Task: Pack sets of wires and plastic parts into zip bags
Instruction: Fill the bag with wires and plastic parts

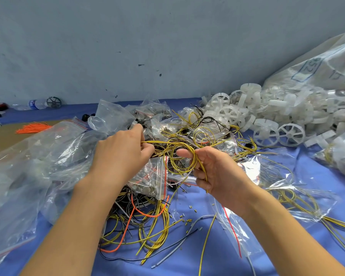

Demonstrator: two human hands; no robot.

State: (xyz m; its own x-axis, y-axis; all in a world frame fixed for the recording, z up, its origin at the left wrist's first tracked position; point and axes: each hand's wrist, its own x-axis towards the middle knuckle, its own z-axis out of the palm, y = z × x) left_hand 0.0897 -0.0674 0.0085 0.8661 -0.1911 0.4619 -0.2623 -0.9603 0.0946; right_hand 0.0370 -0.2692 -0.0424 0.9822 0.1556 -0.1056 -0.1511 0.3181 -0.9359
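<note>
Blue-grey wall (147,36) behind a blue-covered worktop (311,158).
Centre: yellow wires (179,145); left hand (120,154) grip pinches one end, right hand (213,172) grip is curled round the coil.
Directly beneath, crowding the hands: zip bag (151,180), red seal.
9 o'clock: clear bags (38,156), heaped.
6 o'clock: loose wires (147,236), tangled.
2 o'clock: white wheels (267,116) against a sack (317,62); boxed blue print, "52" legible, rest unclear.
10 o'clock: bottle (36,104), label unreadable; orange wires (32,127).

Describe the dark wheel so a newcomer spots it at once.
Follow the grey wall to the far left of the table, where a clear water bottle lies. The wheel stands just right of it: dark grey and alone, unlike the white wheels heaped far right.
</note>
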